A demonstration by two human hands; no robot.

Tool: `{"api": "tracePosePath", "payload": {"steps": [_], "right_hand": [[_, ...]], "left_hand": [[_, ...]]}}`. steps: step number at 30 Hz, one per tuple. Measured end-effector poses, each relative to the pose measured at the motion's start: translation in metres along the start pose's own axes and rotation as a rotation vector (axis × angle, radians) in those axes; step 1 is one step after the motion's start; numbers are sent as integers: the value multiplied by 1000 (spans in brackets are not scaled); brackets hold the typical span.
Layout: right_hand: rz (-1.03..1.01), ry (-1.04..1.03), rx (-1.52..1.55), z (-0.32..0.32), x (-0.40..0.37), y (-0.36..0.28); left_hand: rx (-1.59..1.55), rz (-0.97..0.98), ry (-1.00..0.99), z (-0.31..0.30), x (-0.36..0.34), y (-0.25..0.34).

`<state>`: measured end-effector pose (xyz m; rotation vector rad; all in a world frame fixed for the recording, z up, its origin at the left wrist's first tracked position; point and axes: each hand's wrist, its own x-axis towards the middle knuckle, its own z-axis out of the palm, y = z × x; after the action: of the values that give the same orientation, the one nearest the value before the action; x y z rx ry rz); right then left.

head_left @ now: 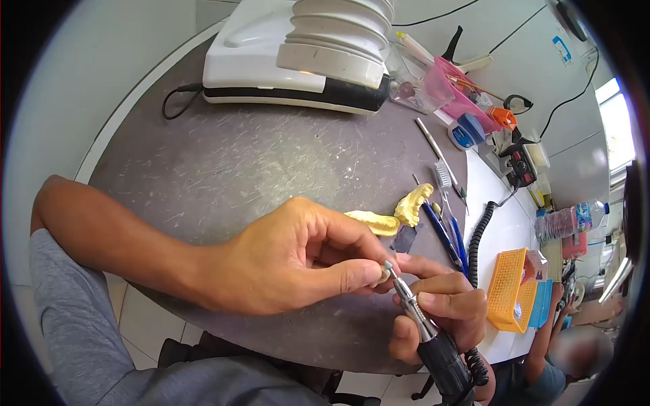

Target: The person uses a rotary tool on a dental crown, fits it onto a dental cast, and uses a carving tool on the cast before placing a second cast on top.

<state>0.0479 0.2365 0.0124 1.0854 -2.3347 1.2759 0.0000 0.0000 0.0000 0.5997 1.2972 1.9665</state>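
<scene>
My left hand pinches a small pale piece between thumb and fingers, most of it hidden by the fingertips. In my right hand is a handpiece with a silver front and a black body, its small greenish tip touching or almost touching the pale piece. My two hands meet at the fingertips. Just beyond them lie two yellowish dental casts, one long and low, the other upright and curved. A dark flat scrap is beside them.
A white machine with a ribbed hose stands at the back. To the right are blue-handled tools, a toothbrush, a coiled cord, a blue-lidded jar, a pink basket and a yellow basket. Another person sits at far right.
</scene>
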Motion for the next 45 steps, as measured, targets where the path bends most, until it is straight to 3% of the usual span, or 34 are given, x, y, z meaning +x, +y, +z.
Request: {"api": "tracePosePath", "payload": {"steps": [45], "right_hand": [[-16,31,23,1,-3,3]], "left_hand": [[-2,5,-3,0,1,1]]}}
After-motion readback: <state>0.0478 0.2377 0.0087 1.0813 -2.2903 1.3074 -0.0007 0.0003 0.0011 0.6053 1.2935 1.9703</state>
